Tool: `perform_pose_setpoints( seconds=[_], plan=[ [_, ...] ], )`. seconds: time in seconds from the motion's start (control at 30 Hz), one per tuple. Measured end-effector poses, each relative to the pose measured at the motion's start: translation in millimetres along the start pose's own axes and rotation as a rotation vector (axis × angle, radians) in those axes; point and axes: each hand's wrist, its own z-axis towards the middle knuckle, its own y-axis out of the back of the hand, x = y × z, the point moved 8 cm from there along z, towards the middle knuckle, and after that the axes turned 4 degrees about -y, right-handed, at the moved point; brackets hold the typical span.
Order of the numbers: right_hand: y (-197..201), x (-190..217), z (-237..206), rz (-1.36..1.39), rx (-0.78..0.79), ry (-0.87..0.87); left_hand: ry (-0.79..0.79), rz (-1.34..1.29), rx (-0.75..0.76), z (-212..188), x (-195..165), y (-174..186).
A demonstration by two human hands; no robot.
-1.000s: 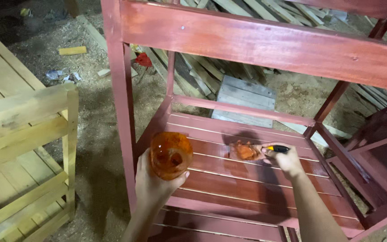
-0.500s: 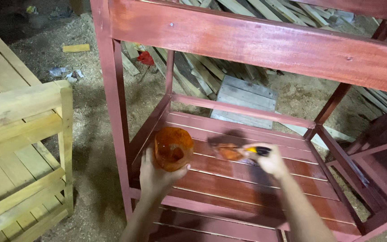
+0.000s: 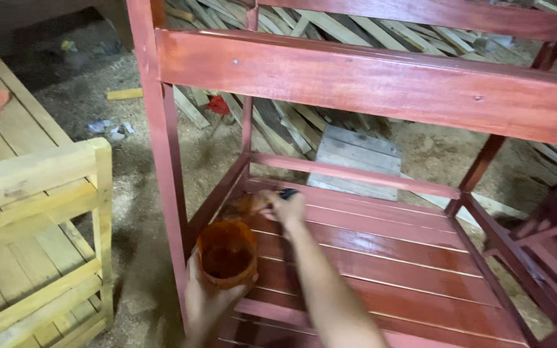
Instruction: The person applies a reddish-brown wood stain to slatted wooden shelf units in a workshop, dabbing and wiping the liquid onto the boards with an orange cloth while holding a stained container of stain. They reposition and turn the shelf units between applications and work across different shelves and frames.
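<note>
The left hand (image 3: 207, 303) holds a small orange container (image 3: 227, 253), stained dark red inside, with its fingers wrapped around the container's underside and wall. The container is held upright, open mouth up, just beside the near left corner of the lower slatted shelf (image 3: 381, 264) of a red-painted wooden rack (image 3: 362, 80). It hovers close to the rack's front left post (image 3: 162, 148).

The right hand (image 3: 283, 207) reaches across to the far left part of the shelf, with the forearm running diagonally over the wet, glossy slats. Its fingers are closed around a brush with a dark handle (image 3: 288, 193). The bristle end is blurred and lies against the slats near the shelf's far left corner, just in front of the back rail (image 3: 356, 174). The shape of the bristles cannot be made out.

The shelf slats shine with fresh red coating. To the left stands an unpainted pale wooden rack (image 3: 40, 193), well apart from the hands. The floor (image 3: 130, 161) is dirt and sawdust, with loose wooden planks (image 3: 278, 122) piled beyond the red rack, a flat grey board (image 3: 356, 158) lying behind the back rail, and a small red scrap (image 3: 217, 104) among the planks.
</note>
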Motion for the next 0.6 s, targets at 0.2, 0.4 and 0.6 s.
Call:
perform_pose_setpoints(
  seconds=[0.2, 0.4, 0.6],
  plan=[
    [-9, -20, 17, -0.113, 0.071, -0.067, -0.154, 0.090, -0.027, 9, 1, -7],
    [119, -19, -3, -0.128, -0.198, -0.136, -0.020, 0.351, 0.037, 18, 5, -43],
    [255, -2, -20, -0.554, -0.477, -0.214, -0.027, 0.325, 0.119, 3, -4, -84]
  ],
)
